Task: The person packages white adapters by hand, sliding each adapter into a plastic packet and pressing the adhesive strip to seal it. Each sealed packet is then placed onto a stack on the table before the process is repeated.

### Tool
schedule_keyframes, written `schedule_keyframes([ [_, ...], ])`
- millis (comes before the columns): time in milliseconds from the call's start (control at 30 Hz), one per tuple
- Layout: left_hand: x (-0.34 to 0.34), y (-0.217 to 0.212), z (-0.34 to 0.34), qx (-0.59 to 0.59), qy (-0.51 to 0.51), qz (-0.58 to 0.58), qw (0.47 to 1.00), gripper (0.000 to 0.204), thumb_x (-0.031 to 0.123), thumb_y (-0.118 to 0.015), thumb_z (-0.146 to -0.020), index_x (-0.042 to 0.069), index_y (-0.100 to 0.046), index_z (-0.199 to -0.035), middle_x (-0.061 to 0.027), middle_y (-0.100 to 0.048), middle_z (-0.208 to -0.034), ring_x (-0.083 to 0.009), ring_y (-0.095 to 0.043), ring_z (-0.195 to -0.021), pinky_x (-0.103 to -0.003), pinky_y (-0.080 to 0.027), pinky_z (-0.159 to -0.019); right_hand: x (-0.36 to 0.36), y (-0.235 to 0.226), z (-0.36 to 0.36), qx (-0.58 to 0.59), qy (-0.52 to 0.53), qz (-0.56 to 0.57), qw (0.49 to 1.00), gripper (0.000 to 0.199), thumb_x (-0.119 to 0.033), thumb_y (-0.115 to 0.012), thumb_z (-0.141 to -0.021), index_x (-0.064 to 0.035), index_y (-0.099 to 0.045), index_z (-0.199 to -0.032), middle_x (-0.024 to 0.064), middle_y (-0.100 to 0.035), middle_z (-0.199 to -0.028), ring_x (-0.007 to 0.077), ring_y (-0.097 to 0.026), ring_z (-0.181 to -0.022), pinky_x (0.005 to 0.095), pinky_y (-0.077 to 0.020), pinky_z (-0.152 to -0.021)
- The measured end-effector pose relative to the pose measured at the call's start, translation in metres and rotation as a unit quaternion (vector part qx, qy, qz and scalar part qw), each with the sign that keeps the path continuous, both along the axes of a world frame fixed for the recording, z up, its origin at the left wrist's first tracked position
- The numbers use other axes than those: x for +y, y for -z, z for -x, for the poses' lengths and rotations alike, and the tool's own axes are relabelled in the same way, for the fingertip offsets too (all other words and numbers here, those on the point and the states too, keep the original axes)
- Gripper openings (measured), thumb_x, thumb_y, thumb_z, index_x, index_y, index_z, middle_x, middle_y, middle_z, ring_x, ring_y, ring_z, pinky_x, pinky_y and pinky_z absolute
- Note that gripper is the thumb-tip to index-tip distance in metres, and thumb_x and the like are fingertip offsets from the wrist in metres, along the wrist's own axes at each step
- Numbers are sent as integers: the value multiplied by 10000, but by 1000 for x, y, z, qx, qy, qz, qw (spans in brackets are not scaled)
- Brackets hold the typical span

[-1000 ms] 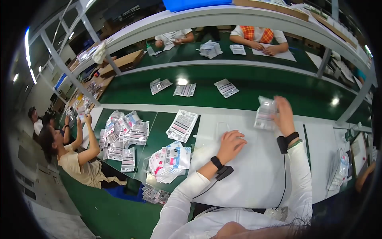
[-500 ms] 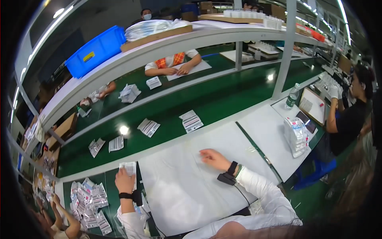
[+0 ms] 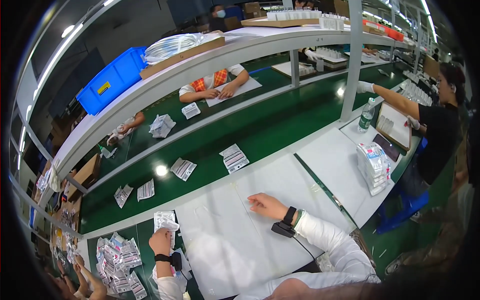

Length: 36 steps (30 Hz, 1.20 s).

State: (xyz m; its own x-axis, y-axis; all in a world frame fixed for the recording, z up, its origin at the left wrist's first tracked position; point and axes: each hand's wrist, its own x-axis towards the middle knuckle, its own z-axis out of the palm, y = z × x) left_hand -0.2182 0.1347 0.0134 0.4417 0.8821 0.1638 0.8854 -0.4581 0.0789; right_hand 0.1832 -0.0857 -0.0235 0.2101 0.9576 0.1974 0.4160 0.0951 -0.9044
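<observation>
My left hand [image 3: 160,241] is at a small pile of flat white printed packets [image 3: 165,219] on the left edge of the white work surface [image 3: 225,250]. Its fingers are bent over the near end of the top packet and closed on it; the fingertips are partly hidden. Over the middle of the white surface, my right hand [image 3: 268,205] is held with its fingers loosely bent and apart, nothing in it. Black straps with small boxes sit on both wrists. Left of my left hand lies a loose heap of similar packets [image 3: 117,260].
Beyond the white surface runs a green belt [image 3: 200,192] carrying several packets [image 3: 234,158]. A shelf with a blue bin [image 3: 112,80] crosses above it. To the right stand a packet stack [image 3: 373,167], a water bottle [image 3: 366,116] and a phone [image 3: 386,147], beside a co-worker [image 3: 440,135].
My left hand has drawn back slightly toward me, uncovering more of the packets at its fingertips. My right hand has hardly moved. The right co-worker has stretched an arm toward the belt.
</observation>
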Motion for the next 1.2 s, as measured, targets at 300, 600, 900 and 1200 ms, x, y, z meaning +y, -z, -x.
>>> schedule_keyframes([
  [300,-37,-36,-34,-475,52,23,878,156,204,-652,-865,70,-679,-940,-79,-659,-987,-195,-603,-806,-285,-468,-678,-4,-18,8,65,-21,-1,998,413,-138,-619,-906,-45,-502,-1291,71,-587,-1159,153,-591,-1003,308,-489,-868],
  [600,-138,11,-185,-584,21,612,534,222,244,-493,-994,56,-582,-1072,-22,-586,-983,-143,-564,-855,-291,-472,-752,-7,-5,0,241,16,52,969,484,-69,-599,-911,-39,-403,-1352,25,-626,-992,118,-616,-915,250,-508,-727],
  [900,-126,4,-195,-261,348,172,884,415,196,-628,-870,43,-529,-1243,-112,-545,-1255,-274,-565,-1081,-370,-467,-882,-6,-19,1,41,100,62,992,547,-100,-629,-897,-89,-370,-1379,19,-616,-910,105,-621,-767,243,-503,-621],
  [1200,-151,15,-212,-246,359,49,899,438,169,-592,-906,37,-492,-1312,-111,-581,-1246,-254,-588,-1096,-339,-460,-918,-11,-35,3,226,80,37,970,615,-104,-611,-899,-100,-313,-1437,57,-599,-1067,151,-617,-839,269,-521,-703],
])
